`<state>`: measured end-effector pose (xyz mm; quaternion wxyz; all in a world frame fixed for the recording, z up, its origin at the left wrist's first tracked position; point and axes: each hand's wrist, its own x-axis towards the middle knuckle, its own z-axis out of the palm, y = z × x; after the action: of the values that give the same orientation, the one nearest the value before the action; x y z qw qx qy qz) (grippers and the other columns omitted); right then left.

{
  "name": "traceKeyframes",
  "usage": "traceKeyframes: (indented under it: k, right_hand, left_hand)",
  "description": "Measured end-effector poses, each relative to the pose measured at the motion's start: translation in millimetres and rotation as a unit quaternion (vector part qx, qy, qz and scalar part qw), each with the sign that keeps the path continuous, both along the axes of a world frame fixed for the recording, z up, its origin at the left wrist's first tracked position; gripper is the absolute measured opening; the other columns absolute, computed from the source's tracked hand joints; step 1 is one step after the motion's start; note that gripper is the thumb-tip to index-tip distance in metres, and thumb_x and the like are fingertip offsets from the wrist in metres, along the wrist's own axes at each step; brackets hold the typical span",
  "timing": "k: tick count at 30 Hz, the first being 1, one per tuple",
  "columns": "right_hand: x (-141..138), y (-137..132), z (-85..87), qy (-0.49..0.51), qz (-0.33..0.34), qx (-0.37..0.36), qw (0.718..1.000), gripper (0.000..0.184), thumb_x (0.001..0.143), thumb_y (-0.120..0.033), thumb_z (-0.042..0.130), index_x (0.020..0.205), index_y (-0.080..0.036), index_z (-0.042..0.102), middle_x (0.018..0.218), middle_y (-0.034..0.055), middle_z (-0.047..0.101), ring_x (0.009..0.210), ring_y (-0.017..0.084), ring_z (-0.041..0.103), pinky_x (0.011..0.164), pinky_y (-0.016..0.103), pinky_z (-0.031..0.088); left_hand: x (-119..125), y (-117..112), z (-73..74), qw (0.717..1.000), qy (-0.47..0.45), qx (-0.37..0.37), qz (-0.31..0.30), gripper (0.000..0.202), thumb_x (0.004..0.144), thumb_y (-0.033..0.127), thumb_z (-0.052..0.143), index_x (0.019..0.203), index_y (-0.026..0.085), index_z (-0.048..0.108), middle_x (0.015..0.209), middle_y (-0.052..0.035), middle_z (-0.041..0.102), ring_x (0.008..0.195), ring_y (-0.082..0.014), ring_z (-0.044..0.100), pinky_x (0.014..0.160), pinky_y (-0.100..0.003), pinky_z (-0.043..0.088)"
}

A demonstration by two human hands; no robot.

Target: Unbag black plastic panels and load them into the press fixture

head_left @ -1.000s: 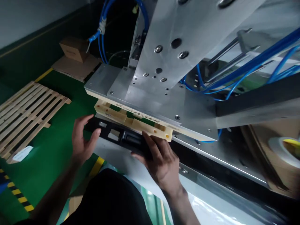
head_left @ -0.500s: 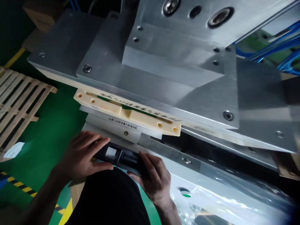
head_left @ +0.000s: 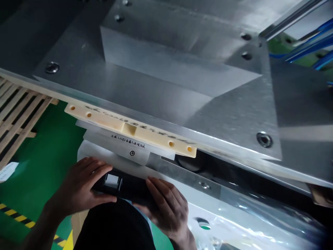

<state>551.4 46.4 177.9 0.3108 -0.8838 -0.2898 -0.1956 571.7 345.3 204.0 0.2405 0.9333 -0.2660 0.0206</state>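
While the left hand (head_left: 74,187) grasps the left end of a long black part (head_left: 131,187), fingers along its far edge and thumb on the near side, the right hand (head_left: 168,208) grips its right end, fingers laid over the top. The part lies slantwise between them, just beyond a dark-clothed leg (head_left: 114,227), and a pale rectangular patch (head_left: 112,180) shows near its left end. On the far side, apart from it, is a pale bracket (head_left: 117,142) with handwriting and one screw. Beyond that sits a cream block (head_left: 153,139) with four holes and a notch, beneath the front edge of a broad metal plate (head_left: 156,90). Clear plastic (head_left: 260,217) covers the near right; at far left, a wooden pallet (head_left: 18,129) lies on the green floor (head_left: 49,146).
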Motion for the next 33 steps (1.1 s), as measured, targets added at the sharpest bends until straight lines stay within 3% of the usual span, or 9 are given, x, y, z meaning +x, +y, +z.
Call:
traceKeyframes:
  k: [10, 24, 29, 33]
  right_hand:
    - [0.9, 0.9, -4.8, -0.002, -0.006, 0.012, 1.0, 0.061, 0.097, -0.042, 0.079, 0.15, -0.017, 0.061, 0.105, 0.0122, 0.078, 0.095, 0.025, 0.076, 0.077, 0.037, 0.068]
    - [3.4, 5.9, -6.1, -0.008, -0.016, 0.027, 0.999, 0.041, 0.099, -0.044, 0.076, 0.123, -0.012, 0.073, 0.099, 0.0123, 0.077, 0.095, 0.023, 0.074, 0.079, 0.034, 0.066]
    - [5.7, 5.1, -5.8, -0.001, -0.011, 0.041, 0.999, 0.043, 0.1, -0.047, 0.075, 0.128, -0.015, 0.071, 0.099, 0.0107, 0.077, 0.091, 0.021, 0.074, 0.077, 0.034, 0.067]
    - [5.7, 4.8, -7.8, -0.01, -0.015, 0.06, 0.998, 0.047, 0.099, -0.046, 0.076, 0.135, -0.017, 0.07, 0.1, 0.0104, 0.078, 0.091, 0.021, 0.076, 0.078, 0.034, 0.067]
  left_hand:
    - [3.1, -0.4, 0.3, 1.0, 0.007, -0.016, 0.0, 0.053, 0.09, 0.061, 0.079, 0.122, 0.022, 0.063, 0.105, -0.0071, 0.078, 0.095, -0.0273, 0.075, 0.083, -0.039, 0.055]
    - [4.8, 0.9, 2.4, 1.0, 0.005, 0.003, -0.011, 0.053, 0.096, 0.063, 0.071, 0.126, 0.02, 0.063, 0.109, -0.0082, 0.079, 0.099, -0.0278, 0.075, 0.088, -0.042, 0.054]
    - [10.5, 1.7, 10.0, 0.999, 0.023, 0.023, -0.033, 0.055, 0.094, 0.064, 0.073, 0.125, 0.02, 0.063, 0.111, -0.0081, 0.078, 0.099, -0.0282, 0.074, 0.084, -0.041, 0.057]
    - [17.0, 0.8, 17.1, 0.997, 0.046, 0.05, -0.048, 0.06, 0.082, 0.061, 0.086, 0.12, 0.021, 0.063, 0.112, -0.0078, 0.077, 0.1, -0.0302, 0.074, 0.08, -0.041, 0.059]
